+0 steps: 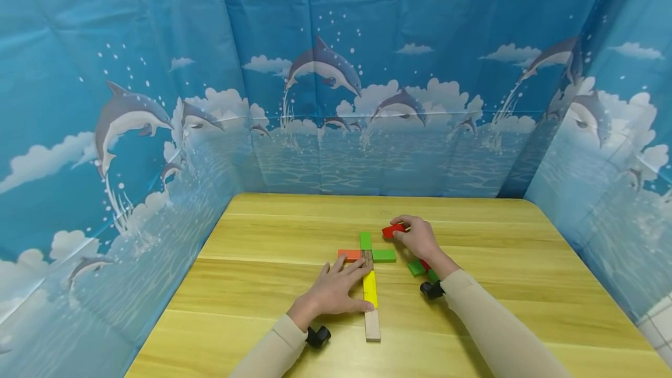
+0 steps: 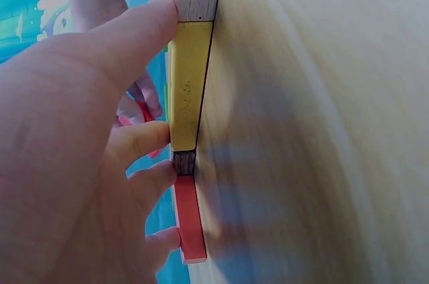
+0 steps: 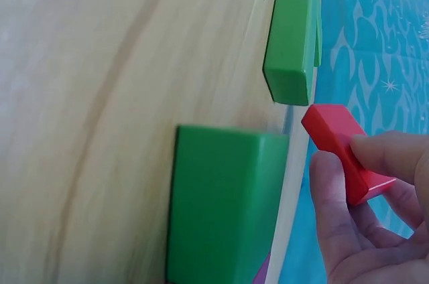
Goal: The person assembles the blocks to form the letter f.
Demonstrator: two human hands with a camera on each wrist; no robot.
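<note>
My right hand (image 1: 420,239) pinches a red block (image 3: 338,143) between thumb and fingers, up and right of a cross of flat blocks on the table. My left hand (image 1: 335,291) lies over the cross with fingers spread. Its thumb touches where the yellow block (image 2: 189,86) meets the pale wooden block (image 1: 372,325), and its fingertips rest along the yellow, dark brown (image 2: 184,163) and orange-red (image 2: 189,220) blocks. The brown one forms the middle, with one green block (image 1: 365,240) above it and another green block (image 1: 385,256) on its right.
Loose blocks lie under the right forearm, among them a green block (image 1: 416,268) and a dark red one partly hidden by the wrist. The wooden table (image 1: 252,284) meets a dolphin-print curtain (image 1: 325,156) at its back and sides.
</note>
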